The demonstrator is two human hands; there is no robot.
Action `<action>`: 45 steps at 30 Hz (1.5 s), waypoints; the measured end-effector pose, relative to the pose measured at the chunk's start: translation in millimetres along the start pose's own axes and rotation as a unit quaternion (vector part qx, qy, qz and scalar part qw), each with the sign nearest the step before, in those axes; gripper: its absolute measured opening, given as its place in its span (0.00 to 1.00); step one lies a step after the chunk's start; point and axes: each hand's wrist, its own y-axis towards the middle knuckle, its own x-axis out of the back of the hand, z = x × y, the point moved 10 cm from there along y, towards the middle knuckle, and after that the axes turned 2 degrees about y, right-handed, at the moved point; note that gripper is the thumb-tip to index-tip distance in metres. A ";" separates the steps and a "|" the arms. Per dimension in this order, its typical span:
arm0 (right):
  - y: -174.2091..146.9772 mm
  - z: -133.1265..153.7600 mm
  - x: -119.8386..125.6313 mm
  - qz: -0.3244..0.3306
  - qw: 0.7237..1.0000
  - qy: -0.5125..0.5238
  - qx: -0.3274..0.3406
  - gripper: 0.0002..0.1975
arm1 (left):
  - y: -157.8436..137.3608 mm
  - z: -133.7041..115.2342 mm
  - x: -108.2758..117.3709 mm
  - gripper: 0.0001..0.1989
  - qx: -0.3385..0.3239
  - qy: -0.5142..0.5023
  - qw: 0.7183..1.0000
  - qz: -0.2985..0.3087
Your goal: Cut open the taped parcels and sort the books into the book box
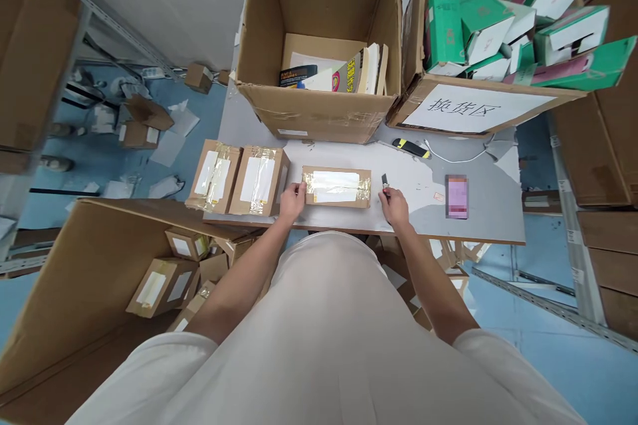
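View from above my table (478, 226), largest items first. Big open carton (319, 99) at the far edge holds a few books; the carton beside it (468, 113) is heaped with green boxes (498, 26). On the floor at my left, a third carton (74, 279) holds more taped parcels, which I judge to be stock not yet handled. On the table, two parcels (239, 178) lie side by side at the left, both with tape unbroken. The parcel in hand (337, 186) lies flat at the near edge, between my hands; its tape and white label look intact, so I judge the cut not yet begun. My left hand (292, 201) steadies its left end, fingers closed on the corner. My right hand (395, 204) rests just beside its right end, grip clamped on a small knife (385, 180), blade end pointing away from me. A yellow cutter (411, 147) lies farther back, untouched. Done: parcel positioned, knife in hand. Left, as I judge it: slitting this one, then the others.
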 end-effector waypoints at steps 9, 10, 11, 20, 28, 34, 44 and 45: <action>-4.4 -52.5 -25.8 0.080 0.986 -0.115 -0.090 0.31 | -66.0 -36.9 -1.6 0.32 -0.217 0.103 0.970 -0.043; -2.1 -48.4 -19.4 0.066 0.990 -0.093 -0.082 0.30 | -73.3 -44.5 -6.0 0.30 -0.257 0.123 0.958 -0.034; 0.3 -42.0 -8.3 0.038 0.994 -0.066 -0.072 0.29 | -78.9 -51.1 -11.9 0.29 -0.295 0.141 0.945 -0.017; -19.3 165.3 15.4 0.168 0.914 -0.095 0.356 0.29 | -72.7 -56.5 -42.3 0.26 -0.387 0.218 0.895 0.038; -27.7 202.5 -26.3 0.271 0.820 -0.309 0.399 0.33 | -73.5 -51.8 -45.2 0.25 -0.398 0.183 0.899 0.014; -31.6 211.0 -29.4 0.277 0.804 -0.343 0.399 0.35 | -67.7 -42.7 -46.5 0.24 -0.389 0.134 0.911 0.024; -36.7 202.2 -28.3 0.286 0.803 -0.374 0.366 0.34 | -51.3 -29.9 -55.9 0.19 -0.366 0.095 0.925 0.018; -37.5 203.4 -28.1 0.287 0.805 -0.371 0.365 0.34 | -50.9 -29.7 -56.4 0.19 -0.367 0.093 0.926 0.017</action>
